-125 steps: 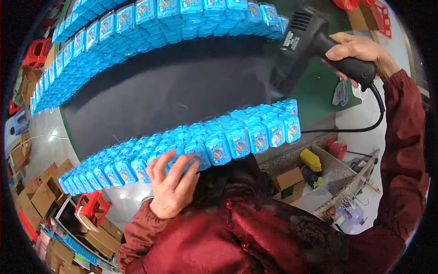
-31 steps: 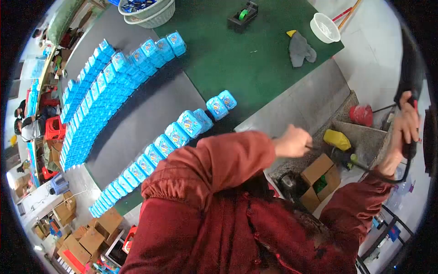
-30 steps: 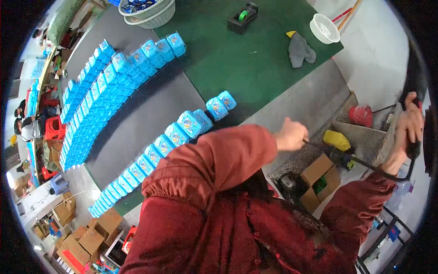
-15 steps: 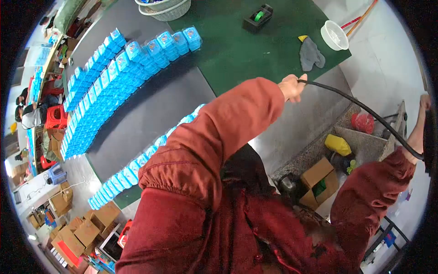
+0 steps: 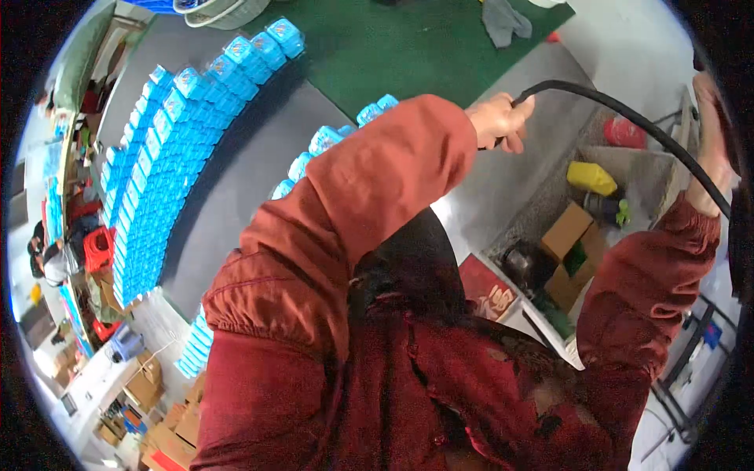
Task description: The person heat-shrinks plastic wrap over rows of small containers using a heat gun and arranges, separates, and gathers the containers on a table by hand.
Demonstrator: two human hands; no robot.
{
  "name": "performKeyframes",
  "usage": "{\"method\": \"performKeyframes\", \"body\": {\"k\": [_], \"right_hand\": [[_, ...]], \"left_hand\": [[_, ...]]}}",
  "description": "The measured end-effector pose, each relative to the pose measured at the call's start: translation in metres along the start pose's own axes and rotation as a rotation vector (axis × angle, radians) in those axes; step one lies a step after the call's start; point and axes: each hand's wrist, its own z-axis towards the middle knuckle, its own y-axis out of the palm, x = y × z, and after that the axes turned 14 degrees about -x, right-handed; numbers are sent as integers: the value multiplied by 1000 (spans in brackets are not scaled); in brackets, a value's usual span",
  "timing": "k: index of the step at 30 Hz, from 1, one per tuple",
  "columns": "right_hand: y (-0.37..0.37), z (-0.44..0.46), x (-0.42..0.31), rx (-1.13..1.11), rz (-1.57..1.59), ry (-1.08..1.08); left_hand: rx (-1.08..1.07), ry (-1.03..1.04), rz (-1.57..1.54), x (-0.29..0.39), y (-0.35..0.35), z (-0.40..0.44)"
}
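Left hand point(image 5: 499, 122), right of the upper middle of the frame, is clamped on a black cable point(image 5: 644, 124), the fingers curled round it; the cable leaves the fist, arches over and slopes down toward the right edge, where it passes across the wrist of the right hand point(image 5: 711, 145); that hand stands at the far right, its fingers running into the dark rim, so I cannot tell whether they are apart or together.

Beneath the cable, a yellow bundle point(image 5: 591, 178) and a red bucket point(image 5: 625, 132) sit in a stone-sided trough; an open cardboard box point(image 5: 567, 231) lies lower, near the yellow bundle.

Stacked blue boxes point(image 5: 169, 137) curve down the upper left on a dark mat point(image 5: 236, 149); more blue cases point(image 5: 323, 140) show just beyond the left sleeve point(image 5: 393, 169); a grey cloth point(image 5: 503, 23) lies on the green tabletop point(image 5: 393, 59), near the top edge.
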Motion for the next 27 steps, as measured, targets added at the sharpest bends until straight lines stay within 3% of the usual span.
{"method": "performKeyframes", "body": {"k": [5,11,14,17,27], "right_hand": [[13,-31,9,41,42,-26],[18,-32,-8,1,20,11],[16,-18,-24,-33,-76,52],[-10,6,-59,-226,-112,184],[-25,27,-28,-249,-381,260]], "left_hand": [[-49,309,-64,14,22,-13],[214,322,-114,82,10,-24],[449,370,-227,79,-17,-13],[588,384,-285,69,-38,-9],[652,258,39,14,-72,-42]]}}
